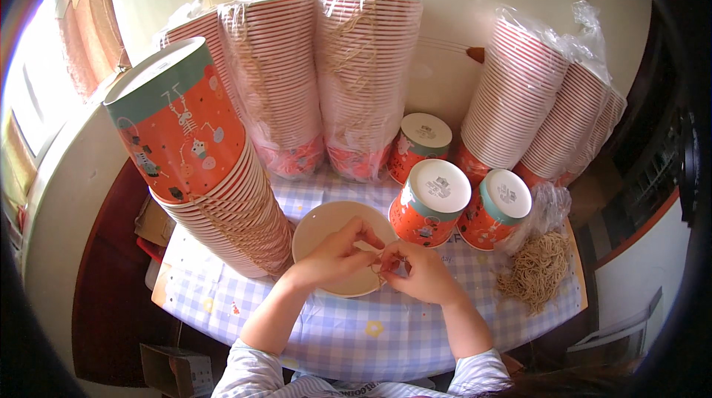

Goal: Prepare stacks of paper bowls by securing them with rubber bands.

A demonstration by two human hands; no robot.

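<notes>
My left hand [337,256] and my right hand [423,272] meet above an open paper bucket [315,224] with a plain cream inside. Fingertips of both are pinched close together around a thin tan string [377,273], part of which dangles below them; their fingers hide the rest. Just past my right hand stand upturned orange paper buckets with green rims, one [427,201] nearest, another [495,209] to its right and a third [420,147] behind. A loose heap of tan string [538,272] lies to the right, beside crumpled clear plastic [545,213].
A tall leaning stack of upturned buckets [185,131], draped with string, rises at the left. Plastic-wrapped bucket stacks [367,72] line the back, with more wrapped stacks [519,90] at the right. A blue-checked cloth [326,331] covers the table. A cardboard box [176,370] sits below left.
</notes>
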